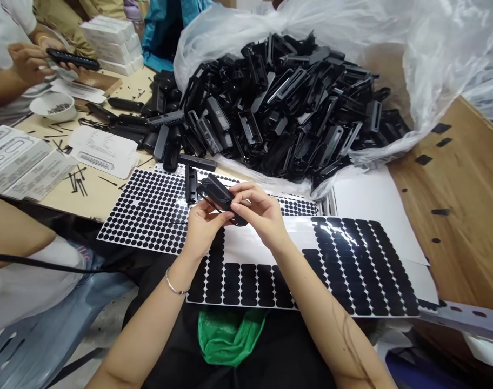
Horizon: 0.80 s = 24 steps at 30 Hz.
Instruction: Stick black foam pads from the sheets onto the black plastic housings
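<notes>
Both my hands grip one black plastic casing (219, 193), tilted above the sticker sheets. My left hand (204, 224) pinches its lower left side. Around its right end are the thumb and fingers of my right hand (260, 210). Under my wrists lies a sheet of black rounded stickers (360, 265), with a bare white patch where some are gone. Behind it is a sheet of round black dots (143, 210). Another black casing (191, 185) rests on that sheet, just left of the held one.
A big heap of black casings (271, 108) fills a clear plastic bag (441, 59) at the back. To the left, a co-worker's hands (30, 62) hold a black part near a white bowl (54, 107) of small pieces. Printed cards (104, 151) and white boxes (112, 43) stand there too.
</notes>
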Motion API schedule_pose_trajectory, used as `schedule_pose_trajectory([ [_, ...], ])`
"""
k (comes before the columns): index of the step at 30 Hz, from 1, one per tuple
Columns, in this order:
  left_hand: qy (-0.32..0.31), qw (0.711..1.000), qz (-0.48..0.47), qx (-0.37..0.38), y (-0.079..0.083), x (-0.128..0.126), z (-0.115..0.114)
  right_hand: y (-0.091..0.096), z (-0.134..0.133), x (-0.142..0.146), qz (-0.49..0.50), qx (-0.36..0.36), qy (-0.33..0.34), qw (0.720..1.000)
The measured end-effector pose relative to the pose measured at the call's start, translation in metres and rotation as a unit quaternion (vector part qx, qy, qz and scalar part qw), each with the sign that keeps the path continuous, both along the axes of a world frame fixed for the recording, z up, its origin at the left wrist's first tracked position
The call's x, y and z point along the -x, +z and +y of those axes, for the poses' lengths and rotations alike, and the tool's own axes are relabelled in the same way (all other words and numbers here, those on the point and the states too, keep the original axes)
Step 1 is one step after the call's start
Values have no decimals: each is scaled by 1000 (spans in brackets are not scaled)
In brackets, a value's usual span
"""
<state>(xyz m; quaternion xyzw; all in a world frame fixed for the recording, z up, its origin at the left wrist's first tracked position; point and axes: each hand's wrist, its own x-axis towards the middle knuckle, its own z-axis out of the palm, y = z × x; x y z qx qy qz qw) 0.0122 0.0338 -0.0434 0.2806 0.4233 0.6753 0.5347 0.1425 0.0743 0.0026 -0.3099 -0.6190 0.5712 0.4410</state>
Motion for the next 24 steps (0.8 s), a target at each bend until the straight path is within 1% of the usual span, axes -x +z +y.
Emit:
schedule_pose_trajectory([
  [5,7,1000,-9,-6,0,-1,0,-2,1,0,5,-7,-13,1000],
  [13,10,1000,-19,-6,2,-2,-2,0,-1,2,0,-30,-24,999],
  [19,22,1000,-13,-6,5,-5,-1,2,-5,4,-51,-84,-49,994],
  [24,53,998,0,-21,6,-6,0,4,-8,3,-73,-91,-51,992],
])
